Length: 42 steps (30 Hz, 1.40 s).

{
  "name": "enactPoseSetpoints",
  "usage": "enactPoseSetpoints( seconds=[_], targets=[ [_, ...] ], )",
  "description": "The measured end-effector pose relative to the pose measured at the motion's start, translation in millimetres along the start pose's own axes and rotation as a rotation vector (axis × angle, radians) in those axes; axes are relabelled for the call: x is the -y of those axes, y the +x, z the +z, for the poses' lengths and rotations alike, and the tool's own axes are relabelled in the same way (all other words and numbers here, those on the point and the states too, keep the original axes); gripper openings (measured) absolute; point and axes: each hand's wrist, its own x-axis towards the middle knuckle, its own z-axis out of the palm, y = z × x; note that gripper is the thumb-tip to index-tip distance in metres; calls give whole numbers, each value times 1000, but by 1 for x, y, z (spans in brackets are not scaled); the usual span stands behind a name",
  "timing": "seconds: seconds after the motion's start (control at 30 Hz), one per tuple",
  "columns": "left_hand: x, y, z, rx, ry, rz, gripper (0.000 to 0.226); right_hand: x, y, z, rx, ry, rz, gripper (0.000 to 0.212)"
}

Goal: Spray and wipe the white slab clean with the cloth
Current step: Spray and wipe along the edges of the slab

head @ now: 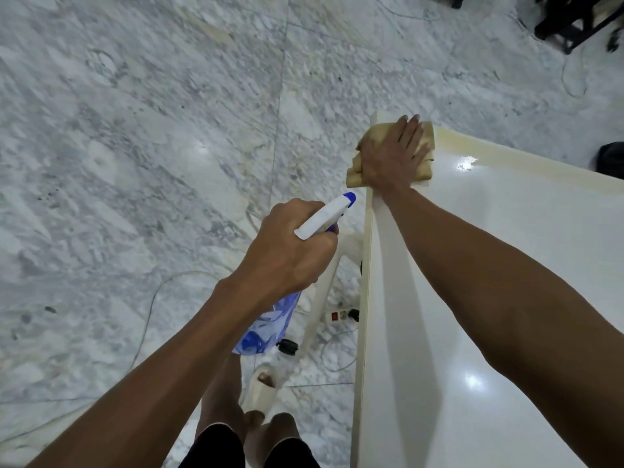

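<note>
The right hand (393, 153) lies flat with fingers spread on the tan cloth (361, 170), pressing it onto the far left corner of the white slab (506, 265) at 12 o'clock, the cloth overhanging the left edge, with bare slab toward 3 o'clock. At 9 o'clock off that edge, over marble floor (135, 130), the left hand (290, 248) is closed around the spray bottle (270, 319), hiding its neck. The bottle's label is blurred and unreadable.

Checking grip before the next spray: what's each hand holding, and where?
Left hand grips the spray bottle by its neck; right hand presses flat on the cloth.
</note>
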Motion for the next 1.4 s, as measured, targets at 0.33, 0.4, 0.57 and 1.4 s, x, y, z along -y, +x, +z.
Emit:
enactPoseSetpoints(
  seconds=[0.33, 0.4, 0.57, 1.4],
  targets=[
    [31, -83, 31, -45, -50, 55, 21, -28, -88, 5, 22, -26, -18, 87],
    [42, -106, 39, -43, -66, 47, 30, -36, -112, 6, 21, -29, -15, 88],
    [69, -165, 60, -66, -89, 19, 41, -55, -171, 11, 18, -21, -13, 88],
    [159, -390, 89, 14, -98, -35, 18, -149, -466, 32, 11, -32, -31, 82]
  ],
)
